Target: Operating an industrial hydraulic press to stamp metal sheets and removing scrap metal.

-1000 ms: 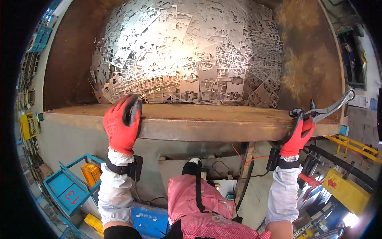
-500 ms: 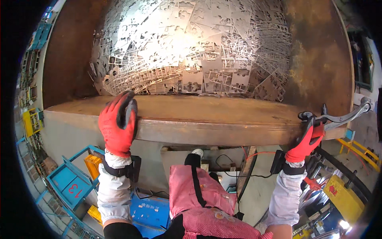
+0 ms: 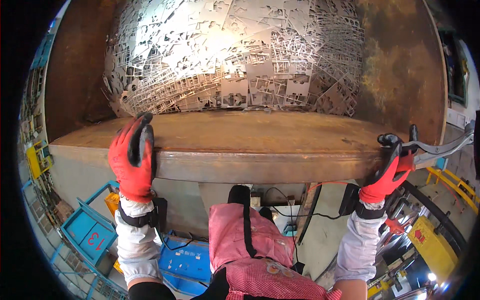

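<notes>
At the left, my left hand (image 3: 131,162), in a red glove with black-coated fingers, rests at the front rim of a rusty brown metal bin (image 3: 260,137). Its fingers stretch inward over the rim, the thumb apart, holding nothing. On the right, my right hand (image 3: 387,175), in a matching glove, closes on a grey metal plier-like tool (image 3: 445,148) at the bin's front corner. One curved arm of the tool reaches out to the right; the glove hides part of the grip. Inside the bin lies a heap of thin metal sheet scrap (image 3: 260,75) with punched cutouts.
Below on the left stand a blue metal cart (image 3: 90,232) and a blue box (image 3: 185,260). Yellow equipment (image 3: 432,247) and a thick black hose (image 3: 435,215) are at the lower right. A cable (image 3: 310,216) runs between my body and the bin.
My left hand has shifted left along the rim. My right hand and the tool sit slightly farther right. The view has moved forward, and the white shoe seen before is now hidden.
</notes>
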Demonstrator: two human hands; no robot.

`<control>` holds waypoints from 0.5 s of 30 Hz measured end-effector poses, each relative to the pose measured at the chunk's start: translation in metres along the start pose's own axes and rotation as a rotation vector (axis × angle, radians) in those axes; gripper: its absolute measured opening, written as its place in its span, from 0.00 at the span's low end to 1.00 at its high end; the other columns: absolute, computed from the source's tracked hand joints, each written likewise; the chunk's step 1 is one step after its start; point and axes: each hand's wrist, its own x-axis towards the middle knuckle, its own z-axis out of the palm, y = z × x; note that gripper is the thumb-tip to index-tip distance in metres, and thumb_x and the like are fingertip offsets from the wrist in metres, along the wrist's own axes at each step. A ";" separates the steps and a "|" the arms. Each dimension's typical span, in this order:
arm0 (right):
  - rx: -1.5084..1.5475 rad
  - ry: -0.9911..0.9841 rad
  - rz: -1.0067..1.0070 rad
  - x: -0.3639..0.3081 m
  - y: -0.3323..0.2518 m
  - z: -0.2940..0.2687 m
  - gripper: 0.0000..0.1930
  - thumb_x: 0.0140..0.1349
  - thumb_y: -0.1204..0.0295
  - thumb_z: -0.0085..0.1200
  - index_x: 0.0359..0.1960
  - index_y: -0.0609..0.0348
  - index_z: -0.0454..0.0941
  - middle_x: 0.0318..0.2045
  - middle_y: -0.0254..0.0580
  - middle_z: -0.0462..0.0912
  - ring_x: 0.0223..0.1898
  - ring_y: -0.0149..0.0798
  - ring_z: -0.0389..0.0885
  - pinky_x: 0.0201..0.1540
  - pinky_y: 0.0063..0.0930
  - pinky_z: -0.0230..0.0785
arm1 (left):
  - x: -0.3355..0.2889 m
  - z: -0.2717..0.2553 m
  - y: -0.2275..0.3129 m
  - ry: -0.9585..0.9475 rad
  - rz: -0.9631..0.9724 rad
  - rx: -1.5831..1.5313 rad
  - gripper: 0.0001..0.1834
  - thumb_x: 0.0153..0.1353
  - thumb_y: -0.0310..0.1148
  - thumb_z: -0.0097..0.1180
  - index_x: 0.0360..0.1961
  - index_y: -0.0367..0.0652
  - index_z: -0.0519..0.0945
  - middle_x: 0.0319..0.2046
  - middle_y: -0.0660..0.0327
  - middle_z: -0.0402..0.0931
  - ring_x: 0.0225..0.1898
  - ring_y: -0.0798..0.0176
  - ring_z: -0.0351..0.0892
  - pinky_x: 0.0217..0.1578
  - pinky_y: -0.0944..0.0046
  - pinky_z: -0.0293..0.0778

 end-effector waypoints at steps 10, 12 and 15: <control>-0.068 -0.032 0.046 -0.004 -0.002 0.000 0.26 0.51 0.86 0.39 0.55 0.62 0.66 0.51 0.60 0.64 0.50 0.56 0.68 0.54 0.40 0.57 | 0.002 0.002 0.004 -0.009 0.010 0.004 0.15 0.53 0.30 0.49 0.43 0.41 0.77 0.42 0.54 0.76 0.45 0.52 0.73 0.48 0.60 0.65; -0.089 -0.065 0.081 -0.001 -0.007 -0.002 0.26 0.51 0.86 0.39 0.55 0.61 0.66 0.51 0.61 0.63 0.51 0.56 0.67 0.55 0.40 0.56 | 0.001 0.003 0.000 0.004 0.027 0.002 0.15 0.53 0.30 0.49 0.43 0.41 0.77 0.41 0.54 0.76 0.45 0.52 0.74 0.48 0.60 0.65; -0.027 -0.103 0.107 0.000 -0.002 -0.002 0.28 0.48 0.86 0.40 0.55 0.61 0.66 0.53 0.61 0.62 0.53 0.55 0.65 0.57 0.40 0.55 | 0.000 0.002 0.003 0.011 -0.011 -0.016 0.14 0.53 0.30 0.49 0.42 0.42 0.77 0.41 0.54 0.76 0.45 0.52 0.74 0.48 0.60 0.65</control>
